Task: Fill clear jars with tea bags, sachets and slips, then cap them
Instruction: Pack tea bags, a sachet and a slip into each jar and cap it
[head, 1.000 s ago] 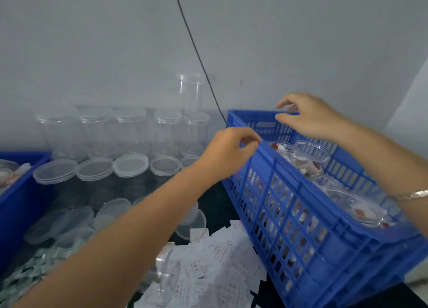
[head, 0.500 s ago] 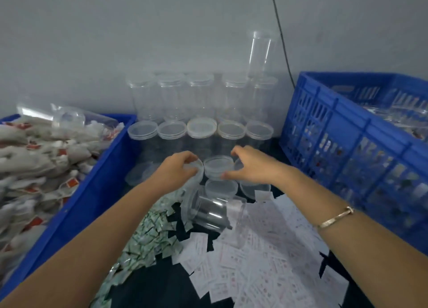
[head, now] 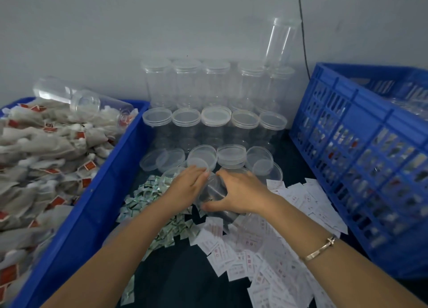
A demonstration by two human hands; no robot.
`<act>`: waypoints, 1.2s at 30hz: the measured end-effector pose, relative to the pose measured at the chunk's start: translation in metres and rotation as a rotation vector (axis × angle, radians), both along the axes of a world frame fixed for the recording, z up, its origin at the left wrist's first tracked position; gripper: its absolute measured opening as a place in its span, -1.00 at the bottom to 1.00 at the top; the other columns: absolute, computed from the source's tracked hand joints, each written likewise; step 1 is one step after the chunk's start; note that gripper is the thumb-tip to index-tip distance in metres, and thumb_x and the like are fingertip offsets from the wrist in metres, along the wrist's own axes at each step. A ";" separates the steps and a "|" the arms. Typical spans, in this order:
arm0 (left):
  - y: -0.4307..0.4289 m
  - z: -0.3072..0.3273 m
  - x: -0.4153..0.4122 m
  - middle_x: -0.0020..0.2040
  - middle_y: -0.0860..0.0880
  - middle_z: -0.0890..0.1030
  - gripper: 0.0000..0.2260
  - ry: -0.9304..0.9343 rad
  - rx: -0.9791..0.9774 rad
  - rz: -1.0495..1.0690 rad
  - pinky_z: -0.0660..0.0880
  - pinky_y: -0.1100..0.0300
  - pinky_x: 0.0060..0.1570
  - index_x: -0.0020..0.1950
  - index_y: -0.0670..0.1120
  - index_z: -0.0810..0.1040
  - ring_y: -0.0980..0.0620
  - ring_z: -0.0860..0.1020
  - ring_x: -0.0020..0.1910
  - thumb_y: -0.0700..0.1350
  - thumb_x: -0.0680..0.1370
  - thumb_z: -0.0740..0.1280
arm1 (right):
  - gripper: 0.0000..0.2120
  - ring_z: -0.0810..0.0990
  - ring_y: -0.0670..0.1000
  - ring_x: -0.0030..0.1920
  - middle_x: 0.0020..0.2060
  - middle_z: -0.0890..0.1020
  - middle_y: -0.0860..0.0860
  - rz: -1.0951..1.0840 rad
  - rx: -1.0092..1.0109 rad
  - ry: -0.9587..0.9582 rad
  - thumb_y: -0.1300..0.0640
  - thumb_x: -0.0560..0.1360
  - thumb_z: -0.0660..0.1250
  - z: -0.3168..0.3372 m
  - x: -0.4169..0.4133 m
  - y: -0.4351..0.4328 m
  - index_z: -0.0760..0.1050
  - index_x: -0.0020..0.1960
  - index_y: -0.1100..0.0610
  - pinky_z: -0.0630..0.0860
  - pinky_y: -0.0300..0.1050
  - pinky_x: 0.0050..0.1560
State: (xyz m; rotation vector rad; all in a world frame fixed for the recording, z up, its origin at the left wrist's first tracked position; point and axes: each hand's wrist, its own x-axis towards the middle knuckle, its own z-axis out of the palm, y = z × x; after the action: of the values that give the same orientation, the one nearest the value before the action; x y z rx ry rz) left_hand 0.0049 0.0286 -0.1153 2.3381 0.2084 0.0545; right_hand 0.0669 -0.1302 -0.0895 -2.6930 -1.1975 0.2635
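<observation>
A clear jar point(head: 214, 193) lies on its side on the dark table, between a pile of green sachets point(head: 148, 197) and scattered white slips point(head: 266, 250). My right hand point(head: 238, 195) grips the jar's body, thumb underneath and fingers over the top. My left hand point(head: 186, 187) curls over the jar's far end from the left. Loose clear lids point(head: 230, 153) lie just behind both hands. Tea bags point(head: 46, 157) with red tags fill a blue bin point(head: 111, 169) at the left.
Rows of capped empty jars point(head: 213, 118) stand against the wall, one tall jar point(head: 280, 41) on top. Another jar point(head: 81, 99) lies on the tea bags. A blue crate point(head: 370, 169) of filled jars stands at the right. A black cable point(head: 303, 41) hangs down the wall.
Both hands let go of the blue crate's rim, reached to the lids at the table's middle, then came down onto the lying jar. The view swung left.
</observation>
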 end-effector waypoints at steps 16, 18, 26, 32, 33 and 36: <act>-0.045 0.016 -0.148 0.25 0.20 0.56 -0.57 -0.196 -0.776 -0.064 0.51 0.25 0.12 0.31 0.21 0.46 0.22 0.51 0.26 0.25 0.46 0.36 | 0.22 0.36 -0.25 0.35 0.39 0.27 -0.20 -0.148 0.687 0.475 -0.36 0.15 0.59 0.006 -0.126 -0.045 -0.07 0.57 -0.19 0.41 -0.22 0.37; -0.048 0.001 -0.162 0.24 0.14 0.58 -0.41 -0.196 -0.801 -0.096 0.52 0.33 0.07 0.35 0.08 0.40 0.16 0.55 0.22 0.06 0.37 0.52 | 0.21 0.32 -0.28 0.36 0.34 0.24 -0.23 -0.090 0.602 0.446 -0.23 0.22 0.63 -0.009 -0.145 -0.047 -0.13 0.58 -0.18 0.34 -0.31 0.37; -0.042 -0.031 -0.176 0.14 0.24 0.59 -0.30 -0.362 -0.671 0.073 0.45 0.46 0.03 0.27 0.08 0.38 0.26 0.56 0.13 -0.12 0.22 0.61 | 0.15 0.27 -0.22 0.35 0.37 0.19 -0.29 0.061 0.197 0.371 -0.23 0.29 0.59 0.019 -0.151 -0.044 -0.15 0.57 -0.18 0.26 -0.30 0.31; -0.046 -0.034 -0.157 0.14 0.12 0.59 -0.34 -0.410 -0.657 0.074 0.46 0.42 0.04 0.30 0.03 0.34 0.22 0.56 0.13 -0.22 0.32 0.58 | -0.14 0.50 -0.07 -0.27 -0.23 0.53 -0.05 -0.024 -0.142 -0.040 -0.63 0.25 -0.20 0.069 -0.146 -0.013 0.30 0.01 0.10 0.38 -0.07 -0.25; -0.047 -0.036 -0.154 0.13 0.07 0.61 -0.37 -0.408 -0.665 0.079 0.47 0.41 0.03 0.29 0.01 0.36 0.19 0.58 0.12 -0.27 0.33 0.58 | -0.13 0.49 -0.04 -0.30 -0.30 0.54 -0.03 -0.017 -0.177 -0.175 -0.62 0.26 -0.23 0.071 -0.146 -0.003 0.35 -0.12 0.15 0.32 -0.08 -0.30; -0.046 -0.041 -0.148 0.07 0.04 0.66 -0.41 -0.402 -0.684 0.113 0.51 0.39 -0.01 0.24 -0.01 0.42 0.16 0.62 0.07 -0.32 0.32 0.57 | -0.21 0.40 -0.05 -0.38 -0.42 0.47 -0.04 0.024 -0.256 -0.339 -0.61 0.39 -0.06 0.073 -0.141 0.019 0.37 -0.39 0.12 0.16 -0.12 -0.35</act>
State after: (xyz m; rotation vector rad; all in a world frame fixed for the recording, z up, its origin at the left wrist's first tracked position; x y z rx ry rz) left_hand -0.1431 -0.0172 -0.1561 1.5923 0.1292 0.4348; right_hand -0.0738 -0.1108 -0.0164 -3.0375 -1.3688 -0.0453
